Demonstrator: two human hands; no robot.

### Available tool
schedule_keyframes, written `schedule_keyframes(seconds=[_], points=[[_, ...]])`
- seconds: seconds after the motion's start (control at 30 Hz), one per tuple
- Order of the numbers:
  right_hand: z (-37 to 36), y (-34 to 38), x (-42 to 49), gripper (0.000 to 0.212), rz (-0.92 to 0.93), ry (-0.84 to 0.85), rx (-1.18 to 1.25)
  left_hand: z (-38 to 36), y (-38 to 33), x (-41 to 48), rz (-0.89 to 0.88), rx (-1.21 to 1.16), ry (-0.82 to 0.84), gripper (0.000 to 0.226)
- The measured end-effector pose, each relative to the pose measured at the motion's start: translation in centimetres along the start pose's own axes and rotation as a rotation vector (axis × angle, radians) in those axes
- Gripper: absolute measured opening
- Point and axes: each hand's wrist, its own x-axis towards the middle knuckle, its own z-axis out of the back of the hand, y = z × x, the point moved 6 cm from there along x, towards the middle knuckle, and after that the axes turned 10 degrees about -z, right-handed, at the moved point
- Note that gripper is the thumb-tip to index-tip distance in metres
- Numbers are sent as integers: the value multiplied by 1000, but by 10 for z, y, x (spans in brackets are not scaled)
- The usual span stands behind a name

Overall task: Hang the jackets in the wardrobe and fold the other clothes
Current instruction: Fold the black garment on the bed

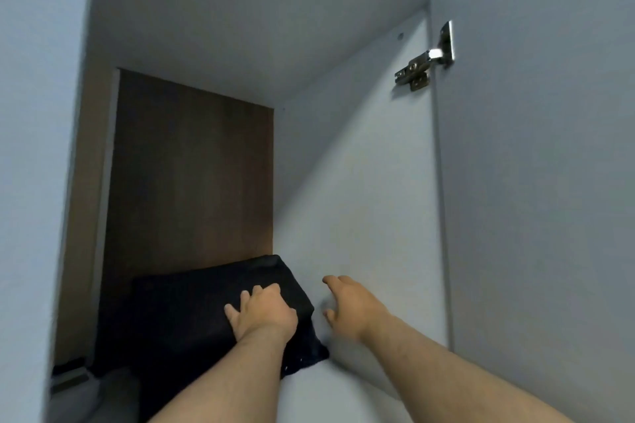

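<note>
A folded black garment (192, 306) lies on a shelf inside the white wardrobe (360, 182), pushed against its right inner wall. My left hand (263, 314) rests on top of the garment's front right part, fingers spread and bent over the cloth. My right hand (347, 306) hovers just right of the garment, near the wardrobe's side wall, fingers relaxed and holding nothing. Both forearms reach up from the bottom of the view.
The wardrobe's back panel (192, 175) is brown wood. An open white door (549, 182) stands at the right on a metal hinge (426, 62). The left wall (37, 182) frames the opening. A dark object (68, 374) shows low at the left.
</note>
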Motion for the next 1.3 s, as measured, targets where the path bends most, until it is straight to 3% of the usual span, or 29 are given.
schedule_keyframes(seconds=[0.13,0.4,0.63,0.73,0.83,0.9,1.03,1.13,1.3], points=[[11,-16,-44,59,-42,-8,-115,-14,-11,-27,-52,-98,27,45],[42,-29,-134,64,-265,-57,-210,-41,-56,-94,-183,-301,243,43],[57,-37,-238,66,-377,-124,-129,-36,-83,-154,-410,-588,305,53],[53,-35,-277,62,-412,-145,-101,-33,-79,-174,-501,-516,304,55],[38,-37,-307,59,-452,-62,-148,-35,-73,-199,-675,-223,315,47],[28,-39,-321,55,-471,-15,-179,-38,-71,-214,-744,-153,338,40],[23,-40,-347,61,-473,-52,-160,-40,-61,-242,-774,-234,369,37],[28,-42,-366,64,-478,-112,-113,-31,-54,-255,-798,-282,303,35],[24,-42,-392,64,-463,-119,-85,-26,-57,-287,-889,-373,242,47]])
